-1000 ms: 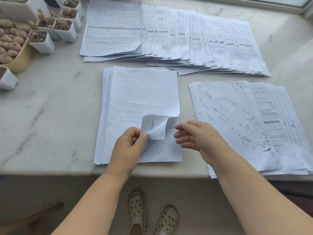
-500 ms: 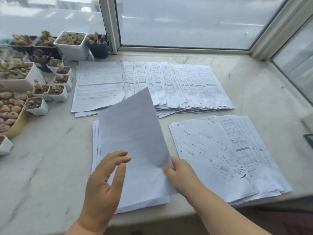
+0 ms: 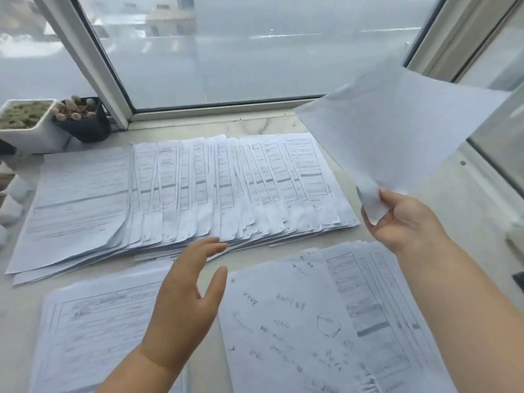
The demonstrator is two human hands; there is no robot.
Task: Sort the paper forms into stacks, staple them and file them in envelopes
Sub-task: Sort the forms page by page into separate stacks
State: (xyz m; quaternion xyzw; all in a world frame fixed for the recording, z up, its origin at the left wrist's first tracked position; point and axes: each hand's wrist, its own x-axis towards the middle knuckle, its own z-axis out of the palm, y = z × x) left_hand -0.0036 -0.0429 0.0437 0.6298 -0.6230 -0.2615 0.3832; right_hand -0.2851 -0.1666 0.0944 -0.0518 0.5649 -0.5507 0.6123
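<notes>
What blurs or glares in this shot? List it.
Head view: the lifted sheet and the right hand gripping it are smeared by motion; the open left hand is soft too. Daylight through the window washes the scene pale, and the frame bows from wide-angle distortion. Print on the fanned forms is unreadable.

Pale marble sill (image 3: 255,126), white veined with grey, carries white paper forms. The fanned row of sheets (image 3: 226,188) along its far edge shows black ruled tables crossed by dark grey bars. At the near left corner, a stack of forms (image 3: 93,321) bears faint grey boxes; the near right pile (image 3: 297,321) has black handwriting and a sketched circle. A blank white sheet (image 3: 397,131) hangs above. White square pot (image 3: 28,134) and black pot (image 3: 85,129) stand far left.
</notes>
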